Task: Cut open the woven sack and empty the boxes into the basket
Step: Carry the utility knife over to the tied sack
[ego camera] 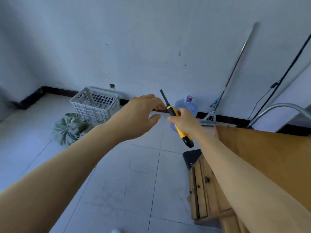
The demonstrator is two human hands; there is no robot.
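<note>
Blue water jug [181, 105] stands on tiled floor [117, 182] against pale wall [134, 39]. Mop [235, 64] leans on wall to the jug's right; black pole [289, 68] leans further right. Wooden desk [269, 148] at right edge. Dark skirting [55, 90] along wall base.

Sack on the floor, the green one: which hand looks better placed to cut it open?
Right, most likely. The right hand grips the yellow knife with its dark blade out. The left hand holds no tool and lies toward the sack, so it could steady it.
</note>
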